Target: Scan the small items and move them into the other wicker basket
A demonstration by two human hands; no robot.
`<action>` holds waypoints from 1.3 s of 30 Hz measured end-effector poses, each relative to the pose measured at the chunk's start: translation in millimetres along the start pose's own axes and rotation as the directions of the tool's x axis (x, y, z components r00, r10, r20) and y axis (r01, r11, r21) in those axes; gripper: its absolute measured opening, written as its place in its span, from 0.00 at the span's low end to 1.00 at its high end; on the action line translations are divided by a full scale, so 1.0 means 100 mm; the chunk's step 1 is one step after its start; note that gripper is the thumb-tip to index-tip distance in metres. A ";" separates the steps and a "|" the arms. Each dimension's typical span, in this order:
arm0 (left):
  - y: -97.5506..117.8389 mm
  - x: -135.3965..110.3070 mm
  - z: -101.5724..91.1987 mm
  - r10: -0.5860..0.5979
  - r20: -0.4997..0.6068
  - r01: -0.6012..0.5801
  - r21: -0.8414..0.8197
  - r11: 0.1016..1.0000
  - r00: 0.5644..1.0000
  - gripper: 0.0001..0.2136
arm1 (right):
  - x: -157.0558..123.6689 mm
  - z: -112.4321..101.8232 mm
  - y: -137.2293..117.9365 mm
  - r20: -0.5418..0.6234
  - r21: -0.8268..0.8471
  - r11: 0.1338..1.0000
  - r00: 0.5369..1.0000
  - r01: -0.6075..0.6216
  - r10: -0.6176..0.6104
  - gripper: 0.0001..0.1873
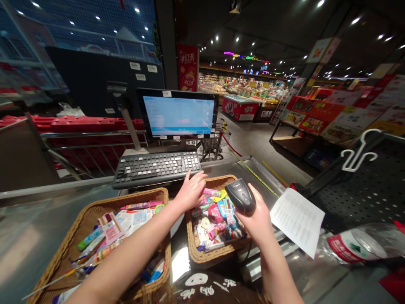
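Observation:
My left hand [191, 192] is over the rim of a woven wicker basket [218, 182] and appears to grip a slim pink tube [211, 192] by one end. That basket holds several small bright packets. My right hand [256, 217] is wrapped around a black handheld barcode scanner [241, 196], just above the basket's right side. To the left, a second wicker basket [126, 199] holds several flat packets and slim tubes, partly hidden by my left forearm.
A black keyboard [156, 169] and a lit monitor [179, 115] stand just beyond the baskets on the steel checkout counter [28, 236]. A printed paper sheet [297, 221] and a plastic bottle [357, 245] lie to the right. Store shelves and aisles stretch behind.

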State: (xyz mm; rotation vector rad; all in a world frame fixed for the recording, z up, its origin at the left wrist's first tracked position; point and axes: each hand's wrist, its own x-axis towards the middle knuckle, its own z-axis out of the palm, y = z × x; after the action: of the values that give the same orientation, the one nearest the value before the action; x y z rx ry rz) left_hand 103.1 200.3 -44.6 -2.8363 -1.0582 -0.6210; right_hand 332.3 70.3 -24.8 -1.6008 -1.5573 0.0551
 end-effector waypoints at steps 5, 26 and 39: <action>-0.11 -0.11 -0.23 -0.048 -0.044 0.051 0.082 0.995 0.998 0.07 | 0.02 0.04 -0.10 0.023 0.045 0.999 0.999 0.028 -0.029 0.33; -0.50 -0.64 -1.15 -0.275 -0.283 0.358 0.306 0.882 0.919 0.09 | -0.04 0.39 -1.23 0.004 0.282 0.935 0.975 0.213 -0.223 0.35; -0.67 -0.73 -1.35 -0.289 -0.304 0.389 0.353 0.851 0.908 0.10 | 0.25 0.84 -1.50 0.004 0.252 0.925 0.956 0.284 -0.295 0.25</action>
State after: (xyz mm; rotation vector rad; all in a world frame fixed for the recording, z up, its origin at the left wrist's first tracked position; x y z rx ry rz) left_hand -37.4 181.7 44.9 -2.1710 -1.4610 -0.6528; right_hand 170.3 110.4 25.2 -1.1698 -1.7310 0.1187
